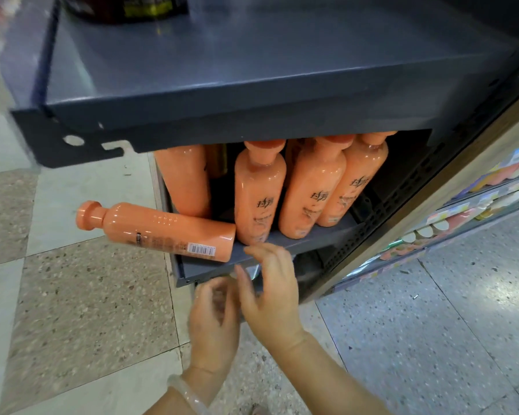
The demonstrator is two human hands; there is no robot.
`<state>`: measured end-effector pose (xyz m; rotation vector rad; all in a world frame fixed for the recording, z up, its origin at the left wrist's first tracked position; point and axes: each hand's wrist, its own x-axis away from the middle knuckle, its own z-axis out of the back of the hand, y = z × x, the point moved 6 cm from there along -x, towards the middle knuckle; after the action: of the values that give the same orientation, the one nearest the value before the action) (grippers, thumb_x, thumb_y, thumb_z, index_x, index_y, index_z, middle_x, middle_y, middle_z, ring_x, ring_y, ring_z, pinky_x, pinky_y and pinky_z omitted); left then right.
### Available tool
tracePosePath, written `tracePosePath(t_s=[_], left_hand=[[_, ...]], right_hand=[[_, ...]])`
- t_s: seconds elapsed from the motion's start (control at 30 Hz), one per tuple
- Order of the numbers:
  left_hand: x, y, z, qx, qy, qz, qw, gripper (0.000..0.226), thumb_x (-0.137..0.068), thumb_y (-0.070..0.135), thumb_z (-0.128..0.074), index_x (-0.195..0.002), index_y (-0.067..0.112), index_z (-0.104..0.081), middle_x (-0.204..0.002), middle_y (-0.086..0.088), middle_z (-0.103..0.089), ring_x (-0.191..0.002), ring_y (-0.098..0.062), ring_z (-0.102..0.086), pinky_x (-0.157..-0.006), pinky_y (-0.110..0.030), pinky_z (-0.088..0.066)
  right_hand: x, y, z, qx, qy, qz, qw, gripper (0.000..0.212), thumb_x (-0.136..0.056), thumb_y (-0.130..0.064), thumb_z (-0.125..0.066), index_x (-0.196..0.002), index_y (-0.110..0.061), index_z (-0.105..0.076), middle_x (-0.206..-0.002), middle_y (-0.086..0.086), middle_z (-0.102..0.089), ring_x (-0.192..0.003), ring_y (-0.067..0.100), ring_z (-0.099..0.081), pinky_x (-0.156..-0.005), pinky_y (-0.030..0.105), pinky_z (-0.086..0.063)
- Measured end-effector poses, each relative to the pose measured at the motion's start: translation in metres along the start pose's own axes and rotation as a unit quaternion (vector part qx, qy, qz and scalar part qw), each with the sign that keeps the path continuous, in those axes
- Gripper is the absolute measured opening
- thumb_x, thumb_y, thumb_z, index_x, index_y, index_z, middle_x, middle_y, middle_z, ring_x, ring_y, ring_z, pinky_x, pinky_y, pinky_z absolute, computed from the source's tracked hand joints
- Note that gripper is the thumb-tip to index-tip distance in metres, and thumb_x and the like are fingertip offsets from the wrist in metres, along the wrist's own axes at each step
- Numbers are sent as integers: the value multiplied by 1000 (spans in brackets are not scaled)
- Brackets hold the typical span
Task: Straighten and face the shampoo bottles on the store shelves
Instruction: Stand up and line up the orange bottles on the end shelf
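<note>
1. Left hand (213,322), bangle at the wrist, nearest the lens: fingers loosely curled, holding nothing, somewhat blurred
2. Right hand (270,292) just beside and above it, fingers spread and relaxed, empty; fingertips at the front lip of the lower shelf (252,250), contact not clear
3. Up-left of both hands: fallen bottle (156,230) on its side, barcode outward, cap hanging past the shelf end; not yet righted
4. Directly above the right hand: three standing bottles (259,196), printed labels forward but all leaning; another to the left (186,181) shows no label
5. Judgement: early-to-middle; the fallen one needs standing, the leaners squaring, the left one turning
</note>
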<state>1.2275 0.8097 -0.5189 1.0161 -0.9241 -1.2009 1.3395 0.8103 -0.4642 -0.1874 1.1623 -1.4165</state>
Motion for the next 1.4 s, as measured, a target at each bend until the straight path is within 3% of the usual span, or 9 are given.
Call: tracePosePath(t_s=[0.1, 0.2, 0.33, 0.5, 0.63, 0.8, 0.97, 1.17, 1.4], left_hand=[[-6, -18, 46, 51, 121, 97, 986, 6, -89, 21, -56, -93, 17, -54, -90, 1, -59, -86, -16, -60, -69, -20, -46], [-31, -28, 84, 108, 182, 144, 967, 34, -88, 29, -57, -115, 12, -47, -108, -2, -54, -101, -17, -52, -86, -28, -40], [-80, -18, 99, 178, 64, 148, 971, 66, -77, 32, -69, -132, 14, -39, -127, 2, -50, -120, -12, -48, -100, -28, -36], [-111, -4, 93, 325, -43, 174, 928, 39, -77, 1, -63, -111, 15, -50, -98, -2, -62, -91, -14, -60, -79, -25, -49], [-112, -4, 95, 358, -46, 199, 911, 45, -77, -2, -64, -117, 11, -47, -101, -6, -62, -91, -18, -62, -75, -28, -53], [-98, 11, 105, 277, 16, 153, 948, 67, -68, 2, -77, -123, 16, -42, -110, 1, -60, -100, -14, -61, -87, -33, -51], [-90, 47, 112, 203, 60, 24, 977, 80, -50, 28, -86, -110, 24, -34, -111, -2, -54, -104, -22, -61, -91, -39, -51], [-88, 77, 93, 73, -41, -91, 992, 69, -54, 38, -79, -111, 31, -41, -114, -1, -52, -105, -14, -54, -90, -26, -45], [-96, 41, 69, 15, -212, -51, 976, 56, -78, 28, -72, -128, 24, -49, -124, 3, -59, -111, -7, -57, -96, -30, -48]], right_hand=[[1, -26, -32, 19, -84, 45, 995, 37, -82, -21, -59, -117, -16, -48, -120, -2, -47, -112, 15, -46, -99, 26, -37], [-8, -37, -56, 75, -127, 39, 988, 50, -75, -25, -62, -121, -15, -44, -125, 5, -50, -117, 18, -40, -102, 31, -36], [-18, -40, -75, 169, -140, 22, 975, 64, -61, -23, -78, -116, -10, -47, -112, 11, -59, -105, 31, -53, -96, 41, -44], [-21, -37, -86, 238, -113, 12, 965, 72, -54, -18, -82, -116, -8, -48, -118, 15, -59, -105, 34, -52, -94, 38, -29], [-23, -34, -89, 254, -84, 5, 964, 70, -51, -14, -83, -114, -5, -55, -118, 15, -60, -104, 28, -41, -90, 37, -30], [-20, -40, -89, 242, -54, -32, 968, 75, -56, -20, -82, -121, -11, -46, -121, 13, -57, -106, 27, -43, -90, 45, -42], [-22, -47, -87, 57, -66, -90, 992, 69, -69, -39, -58, -128, -10, -39, -118, 8, -50, -110, 17, -40, -95, 27, -35], [-29, -29, -75, -124, -165, -212, 955, 60, -76, -28, -69, -126, -18, -36, -114, -14, -52, -108, 6, -54, -93, 30, -44], [-30, -6, -67, -97, -187, -261, 942, 58, -83, -25, -65, -133, -14, -36, -122, 1, -57, -112, 14, -55, -96, 33, -47]])
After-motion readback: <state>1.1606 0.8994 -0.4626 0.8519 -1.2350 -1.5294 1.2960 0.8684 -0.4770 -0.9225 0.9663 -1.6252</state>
